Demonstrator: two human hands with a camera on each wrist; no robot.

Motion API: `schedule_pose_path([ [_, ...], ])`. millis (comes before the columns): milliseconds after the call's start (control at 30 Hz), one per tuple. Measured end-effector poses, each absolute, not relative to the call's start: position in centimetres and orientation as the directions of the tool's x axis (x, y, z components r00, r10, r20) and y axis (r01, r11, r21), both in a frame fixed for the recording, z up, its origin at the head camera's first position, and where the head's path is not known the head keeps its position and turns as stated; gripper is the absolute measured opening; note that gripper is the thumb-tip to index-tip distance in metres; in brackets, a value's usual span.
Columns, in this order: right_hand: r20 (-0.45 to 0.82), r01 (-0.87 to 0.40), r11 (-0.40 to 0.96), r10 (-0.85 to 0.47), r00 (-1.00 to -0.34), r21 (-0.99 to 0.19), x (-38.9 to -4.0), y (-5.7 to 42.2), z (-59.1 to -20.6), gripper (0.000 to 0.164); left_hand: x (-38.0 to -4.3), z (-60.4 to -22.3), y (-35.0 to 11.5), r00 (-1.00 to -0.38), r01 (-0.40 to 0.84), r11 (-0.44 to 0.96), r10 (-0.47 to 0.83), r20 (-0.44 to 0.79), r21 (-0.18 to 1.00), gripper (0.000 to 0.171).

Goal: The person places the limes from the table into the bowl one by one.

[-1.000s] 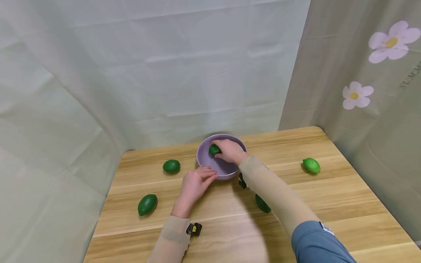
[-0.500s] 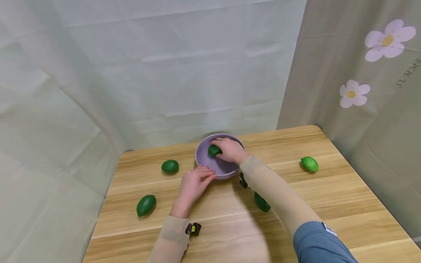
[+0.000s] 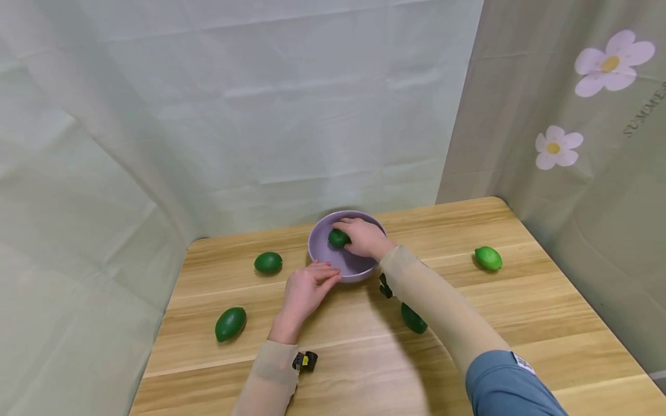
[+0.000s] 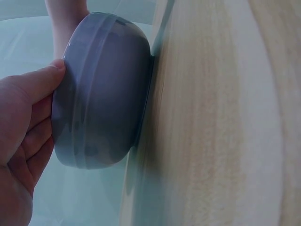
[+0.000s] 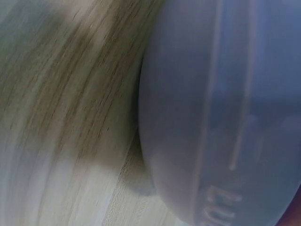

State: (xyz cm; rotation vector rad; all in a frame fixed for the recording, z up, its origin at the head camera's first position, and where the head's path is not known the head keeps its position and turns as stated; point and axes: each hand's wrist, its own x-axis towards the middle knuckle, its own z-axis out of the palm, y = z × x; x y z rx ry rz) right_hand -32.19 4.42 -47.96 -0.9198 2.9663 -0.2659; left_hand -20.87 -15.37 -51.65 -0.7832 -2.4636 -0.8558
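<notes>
A purple bowl (image 3: 318,259) stands on the table near its back edge. My left hand (image 3: 306,289) grips the near-left rim. In the left wrist view the thumb (image 4: 47,77) presses the outer wall while the fingers reach over the rim. Inside the bowl, my right hand (image 3: 364,238) holds a dark green lime (image 3: 338,238) between thumb and fingers. The right wrist view is mostly filled by the outer wall of the bowl (image 5: 188,113), with raised lettering low down, and that hand's fingers are out of sight there.
Two dark green limes lie to the left, one farther back (image 3: 268,263) and one nearer (image 3: 230,324). Another dark green lime (image 3: 413,319) is partly covered by the right forearm. A brighter green lime (image 3: 488,258) lies at the right. Fabric curtains (image 3: 312,115) hang around the wooden table (image 3: 354,370).
</notes>
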Motion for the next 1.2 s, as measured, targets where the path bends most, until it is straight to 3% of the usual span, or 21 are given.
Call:
schedule_pose_path([
  [633,0.135,-0.569,0.794,-0.553,-0.822,-0.214,-31.8,5.2,-47.4,0.064,-21.0,-51.7,-15.4,-0.769,0.613,0.659,0.37,0.521,0.436,0.018],
  [1200,0.156,-0.556,0.767,-0.536,-0.829,-0.321,-30.6,6.4,-45.9,0.062,-20.8,-51.4,-16.0,-0.767,0.612,0.664,0.367,0.526,0.429,0.016],
])
